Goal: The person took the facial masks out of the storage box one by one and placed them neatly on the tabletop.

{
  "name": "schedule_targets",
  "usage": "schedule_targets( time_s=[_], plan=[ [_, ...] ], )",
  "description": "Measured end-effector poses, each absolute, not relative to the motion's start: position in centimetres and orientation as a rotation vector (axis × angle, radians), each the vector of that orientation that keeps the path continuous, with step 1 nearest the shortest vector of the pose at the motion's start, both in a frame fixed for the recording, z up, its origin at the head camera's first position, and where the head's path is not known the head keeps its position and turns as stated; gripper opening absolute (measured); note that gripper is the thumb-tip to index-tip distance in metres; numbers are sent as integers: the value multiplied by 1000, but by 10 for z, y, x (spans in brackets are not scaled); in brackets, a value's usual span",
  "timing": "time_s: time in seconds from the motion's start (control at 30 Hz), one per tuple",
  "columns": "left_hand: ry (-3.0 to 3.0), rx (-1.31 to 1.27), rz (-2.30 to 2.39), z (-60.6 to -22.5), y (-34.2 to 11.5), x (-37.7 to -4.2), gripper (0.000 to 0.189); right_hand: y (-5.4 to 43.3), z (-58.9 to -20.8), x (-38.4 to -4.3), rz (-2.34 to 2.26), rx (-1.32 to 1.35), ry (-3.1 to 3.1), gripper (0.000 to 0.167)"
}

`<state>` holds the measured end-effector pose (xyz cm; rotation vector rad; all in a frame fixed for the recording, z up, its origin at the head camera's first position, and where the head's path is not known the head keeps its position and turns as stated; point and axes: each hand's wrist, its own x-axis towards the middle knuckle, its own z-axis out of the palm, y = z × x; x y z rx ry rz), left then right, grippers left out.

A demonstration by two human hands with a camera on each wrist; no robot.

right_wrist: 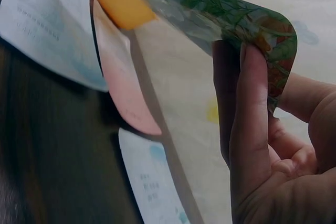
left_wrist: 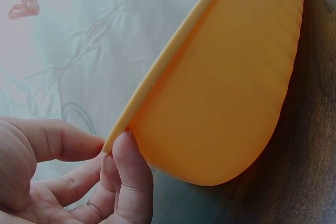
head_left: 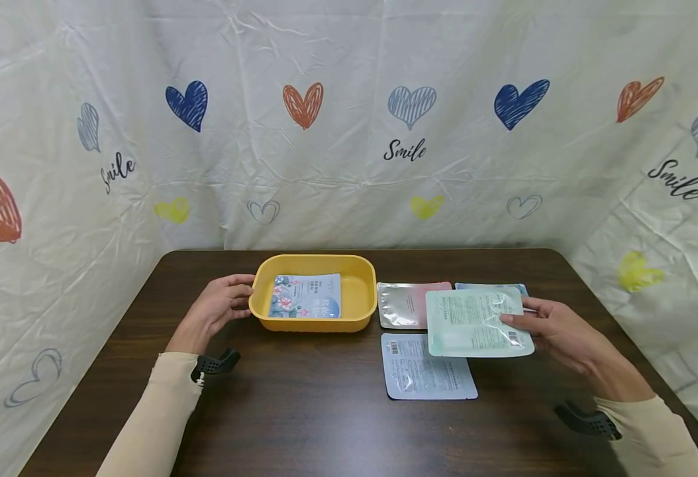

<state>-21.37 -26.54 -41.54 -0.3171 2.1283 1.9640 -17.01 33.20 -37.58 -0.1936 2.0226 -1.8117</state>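
Note:
My left hand (head_left: pixel 220 306) pinches the rim of a yellow plastic basin (head_left: pixel 357 291) at its left end; the left wrist view shows thumb and fingers at the rim (left_wrist: pixel 152 77). A blue floral face mask packet (head_left: pixel 307 296) lies inside the basin. On the right, my right hand (head_left: pixel 563 334) holds a pale green face mask packet (head_left: pixel 474 324) by its right edge, raised over the other packets. In the right wrist view, the held packet's other side (right_wrist: pixel 252 30) shows printed green leaves. Thumb and fingers grip it from both faces.
Beneath the held packet lie a silver-pink packet (head_left: pixel 402 305), a pale blue packet (head_left: pixel 426 377) and a mostly covered blue packet (head_left: pixel 492 287). All rest on the dark wooden table (head_left: pixel 301 411). A white curtain (head_left: pixel 349 199) with printed hearts hangs behind.

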Motion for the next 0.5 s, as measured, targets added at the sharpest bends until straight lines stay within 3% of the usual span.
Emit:
schedule_targets(
  time_s=[0.5],
  plan=[
    [2136,-332,1956,-413,-265,-214,46,374,-386,-159,-1760,-255,1949,34]
  ],
)
